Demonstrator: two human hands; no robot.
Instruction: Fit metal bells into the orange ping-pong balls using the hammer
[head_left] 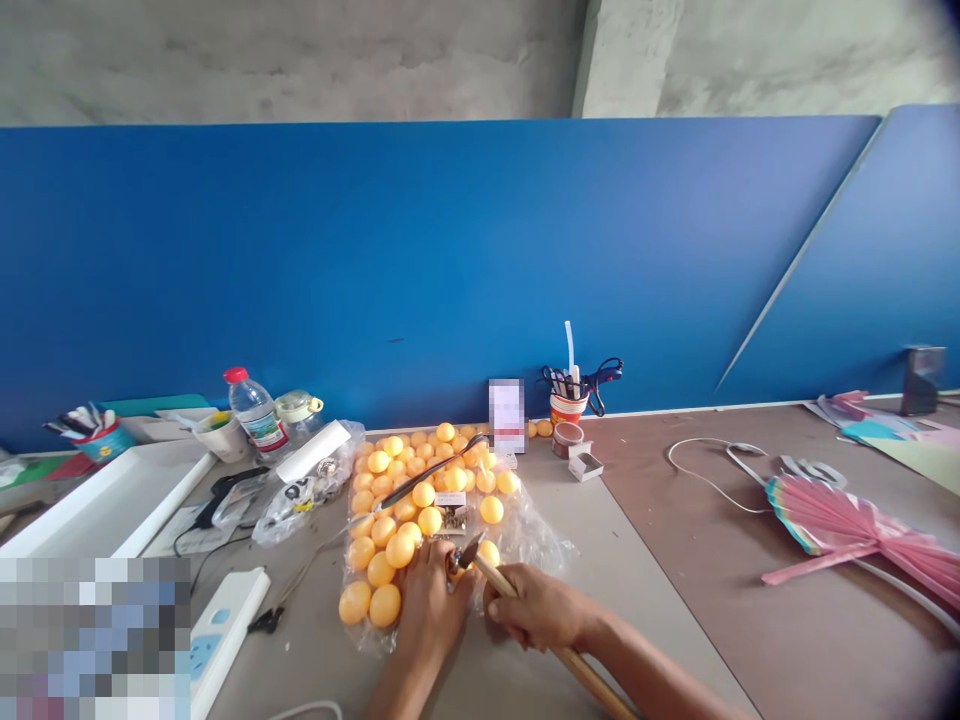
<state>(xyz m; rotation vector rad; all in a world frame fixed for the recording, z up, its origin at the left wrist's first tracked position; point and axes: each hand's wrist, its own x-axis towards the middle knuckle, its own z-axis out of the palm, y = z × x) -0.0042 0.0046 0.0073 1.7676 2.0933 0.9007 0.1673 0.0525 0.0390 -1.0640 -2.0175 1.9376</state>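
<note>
Beside the orange balls point(400, 550), the right hand point(541, 607) gripped a hammer point(495, 577); the left hand point(433, 590) curled near its head, contents unclear. Work seemed underway, completion untellable.

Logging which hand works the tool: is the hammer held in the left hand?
No, the right hand grips the wooden-handled hammer, while the left hand is beside the orange balls.

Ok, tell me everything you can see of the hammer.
The hammer has a pale, wooden-looking handle and a dark, metallic-looking head with a tapered end. Gripped by the right hand, it slants up and leftward from the bottom edge. Its head is beside the left hand; contact there is unclear.
</note>
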